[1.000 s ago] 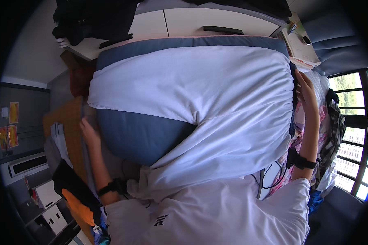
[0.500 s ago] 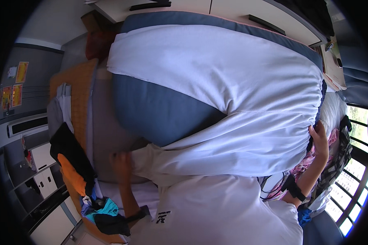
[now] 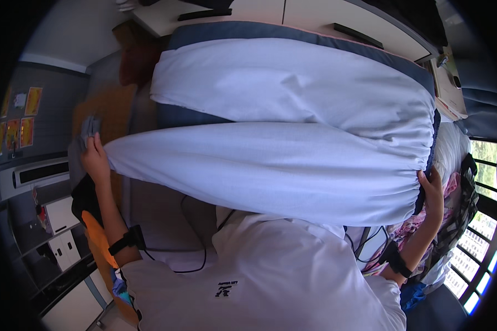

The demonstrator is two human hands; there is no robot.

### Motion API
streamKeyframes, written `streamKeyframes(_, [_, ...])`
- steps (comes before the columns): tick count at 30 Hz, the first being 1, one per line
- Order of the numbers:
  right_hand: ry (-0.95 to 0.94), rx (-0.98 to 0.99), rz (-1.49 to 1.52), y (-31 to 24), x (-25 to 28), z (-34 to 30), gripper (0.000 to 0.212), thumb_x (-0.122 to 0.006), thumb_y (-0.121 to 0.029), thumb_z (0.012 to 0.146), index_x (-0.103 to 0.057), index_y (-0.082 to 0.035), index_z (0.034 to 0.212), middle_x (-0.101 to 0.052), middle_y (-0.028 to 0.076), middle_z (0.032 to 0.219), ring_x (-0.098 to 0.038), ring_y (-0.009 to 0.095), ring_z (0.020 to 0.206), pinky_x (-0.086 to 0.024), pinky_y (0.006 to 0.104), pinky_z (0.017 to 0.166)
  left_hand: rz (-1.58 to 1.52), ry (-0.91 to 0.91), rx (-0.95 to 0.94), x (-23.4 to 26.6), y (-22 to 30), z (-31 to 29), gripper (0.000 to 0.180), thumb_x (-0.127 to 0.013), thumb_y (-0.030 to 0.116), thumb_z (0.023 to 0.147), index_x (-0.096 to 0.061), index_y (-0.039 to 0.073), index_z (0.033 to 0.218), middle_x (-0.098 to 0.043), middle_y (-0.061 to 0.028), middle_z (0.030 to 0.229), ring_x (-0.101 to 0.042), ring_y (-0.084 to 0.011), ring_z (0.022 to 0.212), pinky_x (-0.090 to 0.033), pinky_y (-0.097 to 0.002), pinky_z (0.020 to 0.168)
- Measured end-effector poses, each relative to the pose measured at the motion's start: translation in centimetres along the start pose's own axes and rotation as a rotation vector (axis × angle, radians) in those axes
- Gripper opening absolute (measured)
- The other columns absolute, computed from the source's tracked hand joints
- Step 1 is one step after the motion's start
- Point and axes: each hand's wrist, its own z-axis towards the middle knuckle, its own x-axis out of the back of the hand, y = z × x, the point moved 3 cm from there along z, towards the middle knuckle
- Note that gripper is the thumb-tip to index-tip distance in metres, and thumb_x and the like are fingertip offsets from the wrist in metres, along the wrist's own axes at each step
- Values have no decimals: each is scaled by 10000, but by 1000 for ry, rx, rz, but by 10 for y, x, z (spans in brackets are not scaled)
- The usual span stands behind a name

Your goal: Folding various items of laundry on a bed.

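We are holding white trousers point(image 3: 270, 165) outstretched, gathered, dark-edged waist point(image 3: 427, 154) facing three o'clock, both legs pointing toward nine.

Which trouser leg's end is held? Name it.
The near trouser leg, nearer the T-shirt: the left hand grips its end; the far trouser leg has its end free.

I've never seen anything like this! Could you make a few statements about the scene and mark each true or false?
1. The left hand holds the end of one leg of the white trousers. True.
2. The right hand is on a drawer handle. False: it is at the dark waistband.
3. The trousers lie partly over a blue-grey pad. True.
4. The window is on the picture's left. False: it is on the right.
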Motion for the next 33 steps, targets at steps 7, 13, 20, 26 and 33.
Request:
streamKeyframes(7, [108, -21, -14, -43, 11, 9, 515, -620, -300, 959, -468, -20, 1365, -635, 44, 1076, -553, 30, 833, -454, 180, 700, -525, -72, -38, -13, 149, 48, 245, -496, 202, 1014, -602, 5, 1114, -650, -198, 1096, -631, -340, 1034, -482, -375, 873])
streamKeyframes(13, [128, 297, -366, -103, 9, 116, 543, -699, -310, 900, -513, -50, 1339, -646, 61, 1067, -571, 102, 902, -439, 243, 820, -905, -304, -595, -37, 251, 147, 309, -715, 119, 846, -604, 14, 1115, -644, -106, 989, -619, -235, 951, -472, -309, 872])
streamKeyframes(20, [6, 216, -484, -138, 4, 119, 589, -822, -284, 773, -594, -46, 1261, -660, 52, 916, -568, 97, 785, -449, 238, 698, -595, -818, -643, -43, 246, 169, 433, -871, 232, 658, -556, -5, 839, -542, -125, 683, -461, -235, 628, -408, -358, 617])
streamKeyframes(26, [285, 491, -75, -138, 16, 80, 259, -666, -136, 890, -650, 64, 1054, -633, 22, 951, -556, 87, 877, -430, 230, 844, -508, -61, -363, 18, 180, 170, 339, -784, 177, 802, -512, 10, 916, -536, -168, 744, -471, -234, 638, -456, -337, 635])
streamKeyframes(33, [-293, 682, -54, -72, 42, -11, 141, -723, -178, 835, -704, -148, 972, -402, 228, 1444, -375, 369, 1362, -324, 497, 1083, -204, 263, -588, 44, 21, -16, 101, -586, 9, 765, -490, 14, 795, -600, -157, 811, -604, -306, 724, -508, -381, 659])
